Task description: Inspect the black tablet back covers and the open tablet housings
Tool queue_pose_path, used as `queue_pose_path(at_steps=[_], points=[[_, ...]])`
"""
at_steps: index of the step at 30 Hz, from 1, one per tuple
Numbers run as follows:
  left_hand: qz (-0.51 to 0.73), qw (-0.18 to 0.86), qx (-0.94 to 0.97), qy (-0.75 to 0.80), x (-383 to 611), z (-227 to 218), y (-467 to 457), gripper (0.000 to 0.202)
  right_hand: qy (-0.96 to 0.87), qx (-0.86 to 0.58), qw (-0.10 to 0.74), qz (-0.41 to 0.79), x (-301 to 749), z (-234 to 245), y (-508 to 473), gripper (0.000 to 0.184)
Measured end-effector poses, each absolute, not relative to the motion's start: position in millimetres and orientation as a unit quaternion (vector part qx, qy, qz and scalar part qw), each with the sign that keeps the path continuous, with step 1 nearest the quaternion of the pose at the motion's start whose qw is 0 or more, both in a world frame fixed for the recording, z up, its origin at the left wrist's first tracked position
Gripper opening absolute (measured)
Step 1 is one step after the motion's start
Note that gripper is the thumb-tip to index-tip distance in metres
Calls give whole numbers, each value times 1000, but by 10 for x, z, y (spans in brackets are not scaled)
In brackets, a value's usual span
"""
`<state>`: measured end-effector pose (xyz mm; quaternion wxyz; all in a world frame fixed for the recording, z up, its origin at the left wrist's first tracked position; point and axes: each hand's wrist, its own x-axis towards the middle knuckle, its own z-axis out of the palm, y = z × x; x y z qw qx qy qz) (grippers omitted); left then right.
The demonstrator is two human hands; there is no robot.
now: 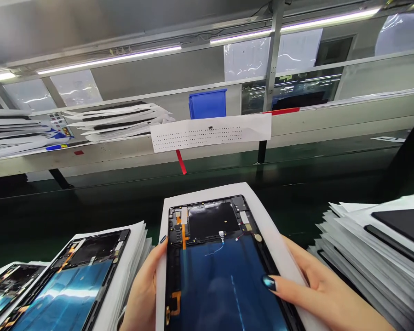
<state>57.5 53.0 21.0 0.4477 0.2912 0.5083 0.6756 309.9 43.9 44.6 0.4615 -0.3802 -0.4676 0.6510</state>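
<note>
Between my two hands is an opened tablet point(224, 271), its inner side facing up, lying on a white sheet point(207, 195). Blue film covers its lower part, with a black panel and orange flex cables above. My left hand point(146, 280) grips the left edge, thumb on the rim. My right hand point(313, 280) wraps the right edge from beneath, with its thumb over the tablet's frame. The fingers under the sheet are mostly hidden. Left of my left hand, a similar open tablet point(79, 280) rests on a stack of sheets.
Another open tablet point(10, 285) lies at far left. A tall stack of sheets with dark panels point(376, 248) stands at right. Ahead, a shelf point(331, 122) carries paper stacks point(124, 120) and a blue bin point(208, 104). A dotted paper strip point(212, 133) hangs from its edge.
</note>
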Motion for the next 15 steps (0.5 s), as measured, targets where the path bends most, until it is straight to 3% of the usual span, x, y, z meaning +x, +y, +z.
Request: queue_pose_path(at_steps=[3,5,8,15], points=[[652,466,260,539,582,283,522,31,-474,-366,466,651,3085,469,450,68],[606,532,224,547,608,336,525,30,-491,-379,459,636,3079,486,451,67],[558,616,227,508,691,403,539,50,-512,-394,451,616,3074,507,446,65],[595,502,371,506,666,394,679,52,-465,-362,462,663,3050,510,455,66]])
